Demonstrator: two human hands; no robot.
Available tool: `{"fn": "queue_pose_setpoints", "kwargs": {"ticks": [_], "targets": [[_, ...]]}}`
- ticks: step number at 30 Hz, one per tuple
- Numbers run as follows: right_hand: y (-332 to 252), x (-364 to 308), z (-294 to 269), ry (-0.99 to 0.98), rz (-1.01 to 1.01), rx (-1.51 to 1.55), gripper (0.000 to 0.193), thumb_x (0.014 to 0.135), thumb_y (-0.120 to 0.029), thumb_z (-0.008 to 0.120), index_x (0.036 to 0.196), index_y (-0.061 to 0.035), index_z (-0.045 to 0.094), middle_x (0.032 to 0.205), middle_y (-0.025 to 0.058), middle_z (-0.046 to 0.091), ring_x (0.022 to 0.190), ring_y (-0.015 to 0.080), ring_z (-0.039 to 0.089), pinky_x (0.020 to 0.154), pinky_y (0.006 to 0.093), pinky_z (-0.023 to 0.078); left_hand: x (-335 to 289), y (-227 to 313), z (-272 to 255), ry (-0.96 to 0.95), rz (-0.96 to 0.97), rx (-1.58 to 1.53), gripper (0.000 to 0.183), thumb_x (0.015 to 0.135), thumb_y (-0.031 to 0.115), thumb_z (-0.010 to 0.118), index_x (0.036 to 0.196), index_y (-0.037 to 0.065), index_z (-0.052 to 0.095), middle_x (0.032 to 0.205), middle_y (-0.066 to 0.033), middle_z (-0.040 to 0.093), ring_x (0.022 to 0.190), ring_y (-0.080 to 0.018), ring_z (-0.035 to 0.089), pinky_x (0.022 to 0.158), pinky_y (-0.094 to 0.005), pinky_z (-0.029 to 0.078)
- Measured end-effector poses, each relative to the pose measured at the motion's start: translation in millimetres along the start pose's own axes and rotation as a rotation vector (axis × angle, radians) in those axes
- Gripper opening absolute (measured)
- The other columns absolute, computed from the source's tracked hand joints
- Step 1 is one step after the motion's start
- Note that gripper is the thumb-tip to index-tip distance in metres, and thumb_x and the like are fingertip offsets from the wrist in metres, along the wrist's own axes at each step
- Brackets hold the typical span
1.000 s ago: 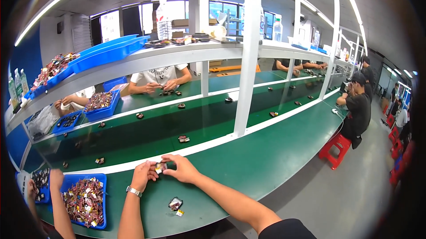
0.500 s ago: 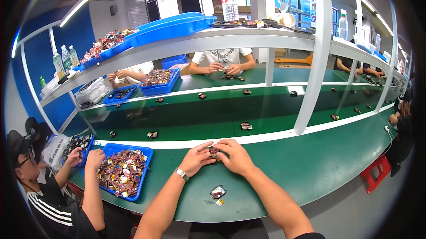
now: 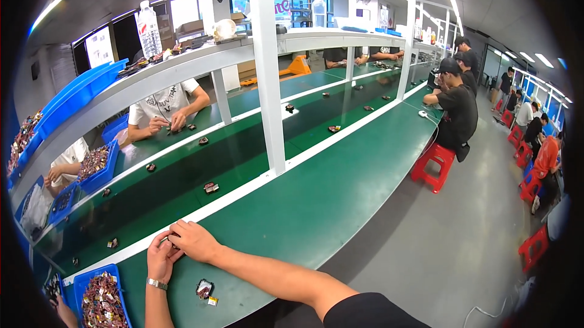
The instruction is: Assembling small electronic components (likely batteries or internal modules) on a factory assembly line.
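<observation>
From the head view, the left hand (image 3: 160,259) and the right hand (image 3: 193,240) meet fingertip to fingertip on the green bench (image 3: 316,206), both curled and pinching one small dark part (image 3: 173,245) between them; the part sits at the bench's far edge, just before the white strip (image 3: 243,191), and the fingers hide most of it. A watch (image 3: 158,283) rings the left wrist. Just near the right forearm lies a loose part (image 3: 204,289) with a small yellowish bit (image 3: 212,300) touching it. A blue bin (image 3: 102,296) of mixed parts stands left of the left arm. Beyond the strip, a darker belt (image 3: 182,170) carries scattered parts, and a white post (image 3: 267,72) rises from it. Other workers sit opposite and along the right, by red stools (image 3: 433,164).
</observation>
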State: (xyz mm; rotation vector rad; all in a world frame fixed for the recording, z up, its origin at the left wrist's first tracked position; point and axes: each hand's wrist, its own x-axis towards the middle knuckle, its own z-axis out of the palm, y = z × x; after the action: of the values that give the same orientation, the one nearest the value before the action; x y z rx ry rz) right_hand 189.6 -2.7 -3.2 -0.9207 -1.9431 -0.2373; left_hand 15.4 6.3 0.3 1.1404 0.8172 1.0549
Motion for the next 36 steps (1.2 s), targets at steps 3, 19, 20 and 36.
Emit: {"fn": "queue_pose_setpoints", "kwargs": {"ticks": [3,19,20,36], "targets": [[2,3,1,-0.01,-0.088,0.033,0.015,0.074,-0.011,0.063,0.086,-0.004,0.062,0.091,0.0064,0.056,0.089,0.0247,0.056,0.074,0.0357,0.048,-4,3,-4,0.01,0.02,-0.025,0.032,0.093,0.012,0.059,0.124,0.006,0.052,0.106,-0.0086,0.066,0.089,-0.0195,0.068,0.083,-0.0367,0.058],[-2,10,-11,-0.148,0.008,0.105,0.017,0.071,-0.004,0.068,0.087,-0.0074,0.062,0.096,0.0072,0.055,0.094,0.0263,0.057,0.076,0.0384,0.05,-11,3,5,0.017,-0.045,-0.038,0.029,0.094,0.002,0.056,0.122,0.001,0.051,0.111,-0.0123,0.064,0.103,-0.0226,0.065,0.092,-0.0387,0.056],[-3,11,-11,-0.164,0.063,0.114,0.018,0.071,-0.004,0.069,0.086,-0.0073,0.061,0.097,0.0069,0.055,0.095,0.0261,0.057,0.076,0.0382,0.051,-11,3,4,0.006,-0.044,-0.034,0.029,0.095,0.002,0.055,0.123,0.001,0.051,0.112,-0.0123,0.064,0.103,-0.0222,0.065,0.091,-0.0385,0.056],[3,14,-26,-0.22,0.143,0.213,0.012,0.073,-0.01,0.075,0.085,-0.0123,0.073,0.102,0.003,0.06,0.102,0.025,0.055,0.088,0.0381,0.047,-7,5,-5,-0.124,-0.069,-0.047,0.03,0.095,0.002,0.056,0.124,0.0,0.051,0.116,-0.0116,0.062,0.106,-0.021,0.064,0.093,-0.0368,0.056]]}}
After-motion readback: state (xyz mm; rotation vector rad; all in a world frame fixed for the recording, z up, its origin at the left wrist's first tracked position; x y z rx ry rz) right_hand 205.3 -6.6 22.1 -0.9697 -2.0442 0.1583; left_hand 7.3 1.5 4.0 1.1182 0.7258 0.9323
